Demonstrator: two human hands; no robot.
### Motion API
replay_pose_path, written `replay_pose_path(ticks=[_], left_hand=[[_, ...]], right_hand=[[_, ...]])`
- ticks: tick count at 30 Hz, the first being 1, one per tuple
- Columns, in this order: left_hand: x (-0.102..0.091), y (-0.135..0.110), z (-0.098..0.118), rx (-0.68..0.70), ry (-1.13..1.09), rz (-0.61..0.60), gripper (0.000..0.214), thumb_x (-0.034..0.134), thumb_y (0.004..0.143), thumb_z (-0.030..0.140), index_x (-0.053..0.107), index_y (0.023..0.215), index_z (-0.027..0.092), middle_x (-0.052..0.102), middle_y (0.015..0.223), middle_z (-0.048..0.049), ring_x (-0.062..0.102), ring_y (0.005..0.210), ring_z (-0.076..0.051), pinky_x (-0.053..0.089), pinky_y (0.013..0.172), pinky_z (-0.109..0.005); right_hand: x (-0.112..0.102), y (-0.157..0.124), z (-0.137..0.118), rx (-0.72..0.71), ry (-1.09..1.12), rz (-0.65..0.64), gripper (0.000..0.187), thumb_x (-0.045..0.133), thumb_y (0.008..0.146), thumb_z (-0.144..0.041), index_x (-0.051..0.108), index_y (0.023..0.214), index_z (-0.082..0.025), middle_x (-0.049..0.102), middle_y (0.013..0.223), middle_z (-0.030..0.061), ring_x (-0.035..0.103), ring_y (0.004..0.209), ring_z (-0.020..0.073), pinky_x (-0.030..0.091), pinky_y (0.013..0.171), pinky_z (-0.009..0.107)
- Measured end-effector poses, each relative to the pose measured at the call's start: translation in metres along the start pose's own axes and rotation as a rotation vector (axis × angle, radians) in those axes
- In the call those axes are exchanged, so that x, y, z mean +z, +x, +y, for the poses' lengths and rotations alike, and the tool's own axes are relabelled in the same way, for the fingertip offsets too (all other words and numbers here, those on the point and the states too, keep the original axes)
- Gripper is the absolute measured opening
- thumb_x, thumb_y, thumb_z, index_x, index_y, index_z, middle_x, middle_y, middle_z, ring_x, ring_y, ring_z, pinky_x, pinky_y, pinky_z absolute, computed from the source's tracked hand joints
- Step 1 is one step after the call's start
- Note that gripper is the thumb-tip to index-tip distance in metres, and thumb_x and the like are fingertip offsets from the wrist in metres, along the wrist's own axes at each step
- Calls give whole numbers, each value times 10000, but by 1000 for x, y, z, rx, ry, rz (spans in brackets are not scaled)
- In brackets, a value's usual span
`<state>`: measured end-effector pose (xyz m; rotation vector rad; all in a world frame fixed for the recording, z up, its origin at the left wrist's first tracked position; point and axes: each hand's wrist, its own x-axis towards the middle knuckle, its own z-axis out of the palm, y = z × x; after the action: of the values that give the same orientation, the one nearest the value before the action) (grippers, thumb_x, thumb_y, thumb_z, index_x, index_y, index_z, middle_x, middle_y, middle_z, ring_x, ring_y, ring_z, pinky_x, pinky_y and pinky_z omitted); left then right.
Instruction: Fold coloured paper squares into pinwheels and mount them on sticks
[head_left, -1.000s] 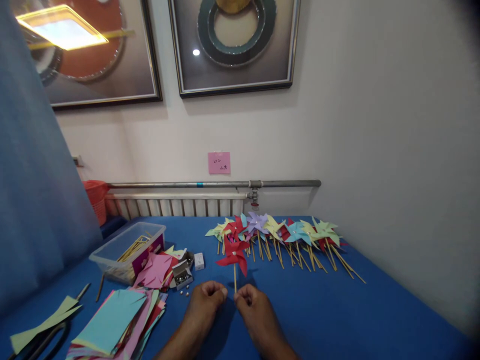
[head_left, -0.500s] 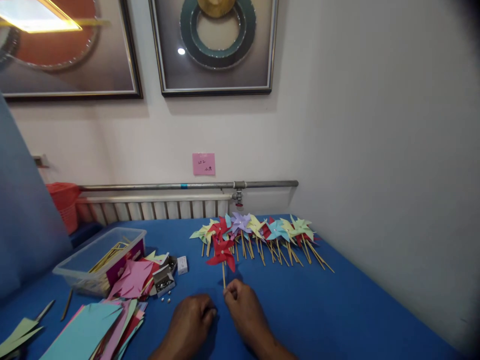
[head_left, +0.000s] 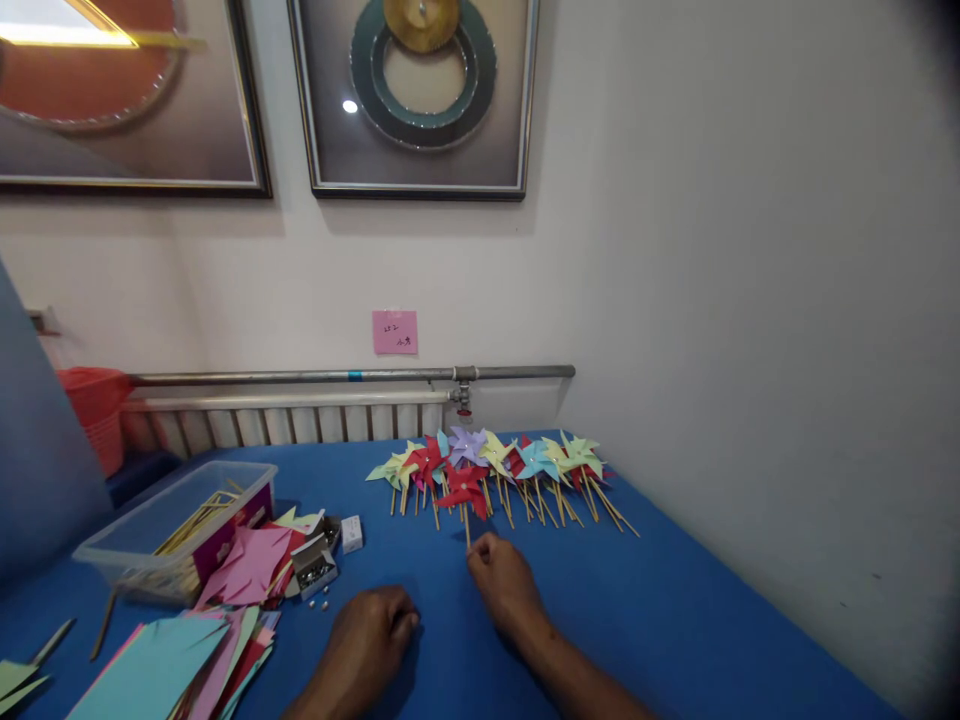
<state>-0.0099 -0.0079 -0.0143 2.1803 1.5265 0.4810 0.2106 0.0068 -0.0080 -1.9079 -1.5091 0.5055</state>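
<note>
My right hand pinches the lower end of the wooden stick of a red paper pinwheel, its head standing up in front of the finished row. Behind it lies a row of pinwheels in purple, yellow, blue, green and red, their sticks pointing toward me. My left hand rests on the blue table in a loose fist, apart from the pinwheel, and nothing shows in its fingers. Left of it are small silver pins and an opened small box of them.
A clear plastic box holds wooden sticks. Pink cut paper lies beside it, with stacked coloured sheets nearer me. Scissors lie at far left. A small white box stands behind the pins. The wall borders the table's right side.
My right hand has moved forward and to the right, carrying the red pinwheel toward the row. The left hand stays curled on the table. The view has shifted slightly right.
</note>
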Motion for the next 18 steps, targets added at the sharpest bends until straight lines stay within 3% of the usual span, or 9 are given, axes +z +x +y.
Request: replay_pose_path(ticks=[8,13,18], left_hand=[[-2,-2,6,-31,16,-14,197,602,959,137,779,901,200,798,928,-20,691,877,-162,353,747,-253],[-2,-1,5,-36,18,-18,200,597,965,137,775,894,196,801,919,-15,691,860,-157,353,735,-252],[-3,-2,5,-24,30,-32,201,598,967,141,785,937,206,814,973,-23,710,924,-168,371,774,-252]], right_hand=[[-59,69,25,98,-222,131,240,571,972,-201,796,892,-191,830,924,120,744,865,229,386,672,268],[-61,93,25,130,-299,157,299,533,994,-208,829,962,-184,837,989,177,778,939,265,446,734,284],[-52,95,31,154,-341,165,316,514,1010,-228,827,1021,-194,840,1062,176,791,1012,278,480,768,296]])
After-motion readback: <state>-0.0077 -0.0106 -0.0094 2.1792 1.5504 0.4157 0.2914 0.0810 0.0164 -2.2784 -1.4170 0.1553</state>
